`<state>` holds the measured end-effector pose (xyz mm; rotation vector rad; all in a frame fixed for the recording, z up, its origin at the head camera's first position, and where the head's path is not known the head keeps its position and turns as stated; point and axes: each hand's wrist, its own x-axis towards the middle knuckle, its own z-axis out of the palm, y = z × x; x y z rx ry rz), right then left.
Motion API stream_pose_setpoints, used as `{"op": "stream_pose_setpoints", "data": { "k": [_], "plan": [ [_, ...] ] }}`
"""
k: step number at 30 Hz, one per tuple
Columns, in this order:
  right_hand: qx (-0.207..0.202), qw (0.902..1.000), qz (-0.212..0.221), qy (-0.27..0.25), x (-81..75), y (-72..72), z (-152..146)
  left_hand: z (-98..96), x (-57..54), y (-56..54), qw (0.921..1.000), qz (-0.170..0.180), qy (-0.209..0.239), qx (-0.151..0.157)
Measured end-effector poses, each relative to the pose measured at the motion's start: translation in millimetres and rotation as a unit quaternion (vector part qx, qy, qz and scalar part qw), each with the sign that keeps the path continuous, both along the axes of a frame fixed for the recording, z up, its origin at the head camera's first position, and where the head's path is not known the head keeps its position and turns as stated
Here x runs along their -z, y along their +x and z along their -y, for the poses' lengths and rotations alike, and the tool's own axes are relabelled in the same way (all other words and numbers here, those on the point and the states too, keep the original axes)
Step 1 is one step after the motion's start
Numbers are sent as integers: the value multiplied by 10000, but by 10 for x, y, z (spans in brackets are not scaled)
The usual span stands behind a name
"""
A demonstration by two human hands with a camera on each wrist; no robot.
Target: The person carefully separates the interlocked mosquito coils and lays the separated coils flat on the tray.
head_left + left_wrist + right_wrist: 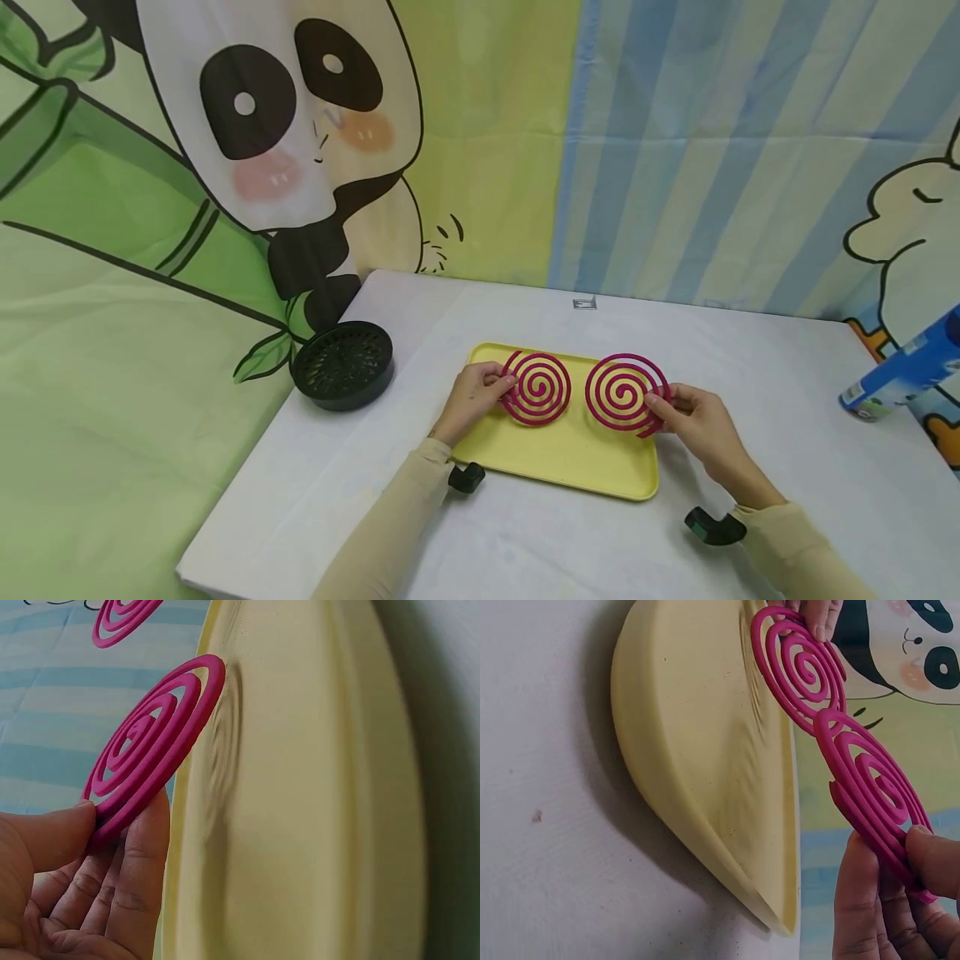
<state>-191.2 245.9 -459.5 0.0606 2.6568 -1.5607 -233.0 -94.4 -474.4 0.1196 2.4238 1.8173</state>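
Note:
Two magenta mosquito coils are held up side by side over a yellow tray [555, 462], a gap between them in the head view. My left hand [471, 398] pinches the left coil [538, 388] at its outer edge, thumb in front and fingers behind. On the other side, my right hand [699, 419] grips the right coil [624, 391] by its outer ring, near the loose tail end. Both wrist views show the coils tilted above the tray, and the left one casts a spiral shadow [225, 742] on it.
A round black holder [351, 395] with a patterned inside stands at the table's left edge. At the far right is a blue spray can [911, 362]. Behind the white-covered table [765, 367] hangs a printed curtain [487, 167] with a panda.

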Motion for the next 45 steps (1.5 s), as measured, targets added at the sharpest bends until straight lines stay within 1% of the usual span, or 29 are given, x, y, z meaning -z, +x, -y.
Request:
{"op": "stream_pose_setpoints", "data": {
  "k": [10,14,18,22,26,29,34,41,45],
  "plan": [
    [-158,9999,14,24,35,-6,41,40,45,0,9999,89,-68,-39],
    [-182,9998,52,63,38,-13,46,52,51,1,9998,131,-121,-135],
    [-181,9998,80,87,41,-20,51,65,35,15,9986,51,-405,-338],
    [-184,9997,133,124,51,-26,56,84,24,27,9944,-214,-899,-518],
    [-187,9994,256,134,61,-35,67,111,28,34,9906,-413,-1153,-608],
    [-197,9992,305,135,64,-39,76,129,39,33,9905,-352,-1167,-644],
    [-213,9993,266,172,67,-37,80,147,34,39,9902,-208,-1188,-703],
    [-235,9992,281,179,83,-42,72,141,16,48,9857,-157,-1448,-847],
    [-244,9990,318,206,87,-45,76,136,23,53,9834,-173,-1584,-865]
  ]
}}
